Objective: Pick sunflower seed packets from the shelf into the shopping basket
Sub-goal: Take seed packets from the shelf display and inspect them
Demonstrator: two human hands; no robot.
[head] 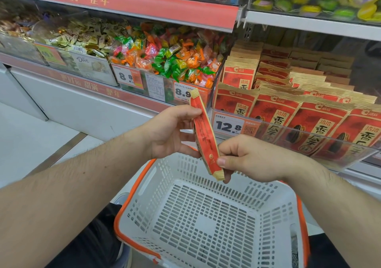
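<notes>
Basket: a white slotted shopping basket (208,222) with an orange rim sits lowest and nearest in view, right under both hands; its bottom shows nothing but the slot pattern.
Dark clothing: a dark trouser leg (97,245) and part of a grey shoe (121,200) show at the basket's left edge.
Left hand: the left hand (167,132) comes in from the lower left, its grip closed on the packet's upper part, thumb on the near side, fingers curled behind.
Right hand: the right hand (253,158) comes in from the right, its grip closed on the packet's lower end, pinched between thumb and forefinger.
Held packet: one red sunflower seed packet (205,135) with tan sealed ends, seen almost edge-on, tilted with its top end leaning left; it hangs above the basket's far rim, clear of the basket.
Price tag: a white tag reading 12.8 (228,125) on the shelf front, just behind the held packet.
Shelf stock: rows of matching red seed packets (317,119) stand upright behind a clear rail on the shelf (350,170) at right.
Candy bins: to the left of the seed packets, a bin of bright wrapped candies (173,61) with 8.9 tags; further left, gold-wrapped sweets (86,38) beside a Dove label.
Upper shelf: a red banner strip (123,3) with Chinese lettering runs above the bins.
</notes>
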